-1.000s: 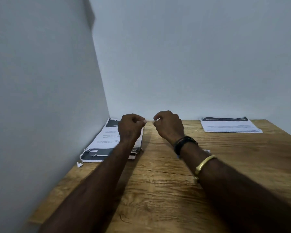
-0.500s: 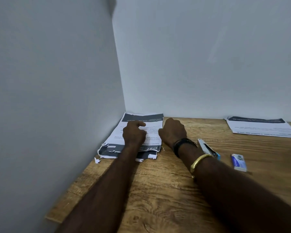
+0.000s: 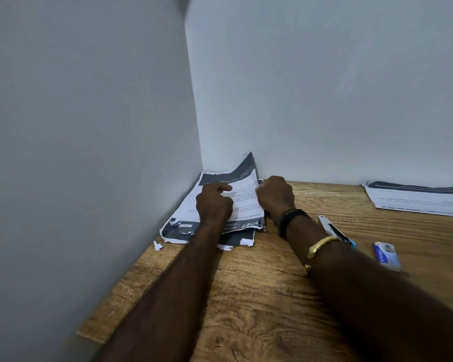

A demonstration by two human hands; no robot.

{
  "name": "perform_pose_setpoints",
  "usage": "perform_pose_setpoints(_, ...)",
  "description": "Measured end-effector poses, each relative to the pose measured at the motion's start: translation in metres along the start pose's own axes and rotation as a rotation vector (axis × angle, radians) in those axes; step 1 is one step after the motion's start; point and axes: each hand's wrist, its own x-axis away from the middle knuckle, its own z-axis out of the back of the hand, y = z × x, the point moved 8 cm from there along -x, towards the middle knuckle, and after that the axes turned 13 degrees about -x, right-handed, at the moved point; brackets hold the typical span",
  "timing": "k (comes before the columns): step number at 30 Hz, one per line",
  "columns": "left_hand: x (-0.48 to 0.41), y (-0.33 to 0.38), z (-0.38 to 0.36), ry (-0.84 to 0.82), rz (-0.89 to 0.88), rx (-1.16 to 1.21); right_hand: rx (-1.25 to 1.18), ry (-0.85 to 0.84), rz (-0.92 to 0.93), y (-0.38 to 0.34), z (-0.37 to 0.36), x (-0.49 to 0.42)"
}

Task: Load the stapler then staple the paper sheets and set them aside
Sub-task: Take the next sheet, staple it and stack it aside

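Wall corner: the 2 grey walls meet just behind the paper pile, so you have little room to slide sheets away from you.
Torn scrap (image 3: 158,246): 1 small bit of white paper lies on the table just left of the pile, apart from it.
Paper pile (image 3: 183,226): it lies flat in the corner, with ragged near edges and dark printed bands; the far right corner of its top sheet (image 3: 246,176) is curled up off the pile.
Left hand (image 3: 215,205): your fist is loosely curled and rests on the top sheet, forefinger stretched out and pressing the paper down.
Right hand (image 3: 275,195): your fingers are clenched at the right edge of the top sheet and seem to pinch it, though the grip itself is hidden behind your knuckles.
Stapler (image 3: 335,231): it lies on the table (image 3: 259,296) beside your right forearm, untouched; you cannot tell from here whether it is loaded.
Staple box (image 3: 386,256): the small blue and white box sits just right of the stapler.
Second pile (image 3: 416,198): more printed sheets lie well apart at the far right.
Progress: you appear to be picking sheets off the pile; stapling them and setting them aside look left to do.
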Motion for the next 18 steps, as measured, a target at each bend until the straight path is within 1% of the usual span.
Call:
perform_pose_setpoints(4, 0.000, 0.003, 0.003, 0.041, -0.034, 0.057, -0.225, 0.049, 0.078, -0.002, 0.010, 0.003)
perform_pose_setpoints(8, 0.004, 0.012, 0.005, 0.075, -0.082, 0.105, -0.313, 0.075, 0.116, -0.006, 0.019, 0.004)
perform_pose_setpoints(12, 0.010, 0.021, 0.010, 0.111, -0.120, 0.181, -0.393, 0.049, 0.158, -0.008, 0.025, 0.007)
perform_pose_setpoints(16, 0.016, 0.029, 0.024, 0.182, -0.146, 0.235, -0.467, 0.063, 0.227, -0.012, 0.046, 0.011)
perform_pose_setpoints(18, 0.018, 0.035, 0.026, 0.187, -0.149, 0.245, -0.508, 0.063, 0.263, -0.013, 0.060, 0.011)
